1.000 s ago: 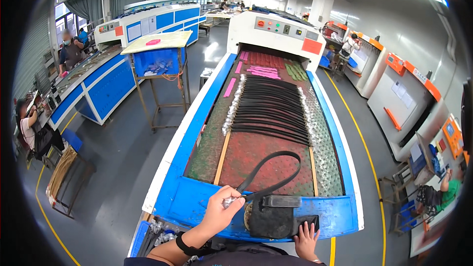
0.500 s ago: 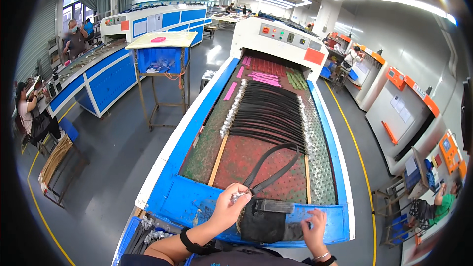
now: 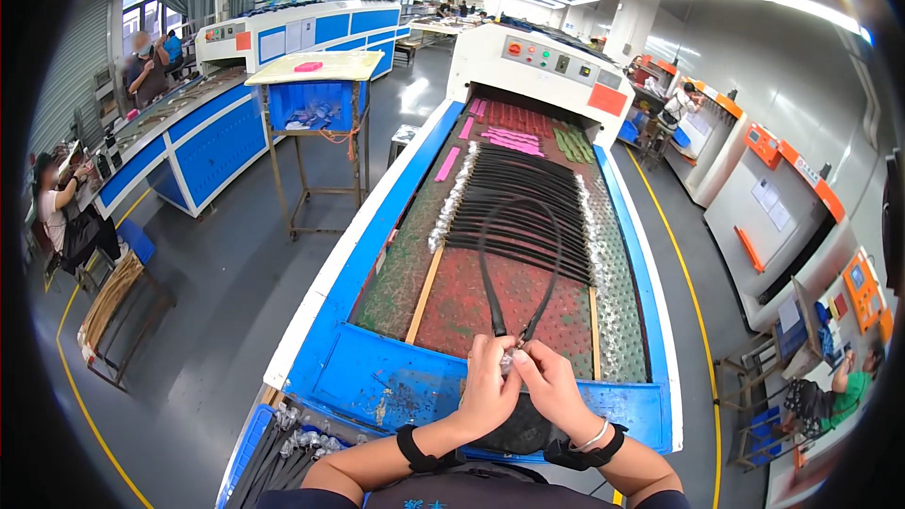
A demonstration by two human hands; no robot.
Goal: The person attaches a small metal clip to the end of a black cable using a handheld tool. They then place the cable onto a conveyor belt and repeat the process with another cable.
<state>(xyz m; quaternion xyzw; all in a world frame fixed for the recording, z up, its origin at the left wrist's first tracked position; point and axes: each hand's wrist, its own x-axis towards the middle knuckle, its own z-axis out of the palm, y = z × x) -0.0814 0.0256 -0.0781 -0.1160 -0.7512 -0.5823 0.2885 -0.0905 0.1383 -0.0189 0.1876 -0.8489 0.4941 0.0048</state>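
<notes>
Strap (image 3: pixel 492 300), black: hung looped at lower centre, ends pinched in the curled fingers of left hand (image 3: pixel 485 391) and right hand (image 3: pixel 558 386), which partly hid them. Loop overlapped strap row (image 3: pixel 528 177), centre; contact could not be told. Red belt (image 3: pixel 464 297) showed between row and blue ledge (image 3: pixel 349 358). Pad (image 3: pixel 518 434), black: mostly hidden beneath hands. Bin (image 3: pixel 249 439), lower left: was cut off by frame edge.

Strap (image 3: pixel 554 278): ends mostly hidden between left hand (image 3: pixel 487 386) and right hand (image 3: pixel 558 391).
Pad (image 3: pixel 512 434): partly covered by the hands (its full outline is lost).
Belt (image 3: pixel 476 302): far end out of sight under the hood (image 3: pixel 479 66).
Panel (image 3: pixel 549 58): markings too small to read.
Crate (image 3: pixel 247 448): cut off at the bottom edge.
Standing worker (image 3: pixel 149 80): head blurred.
</notes>
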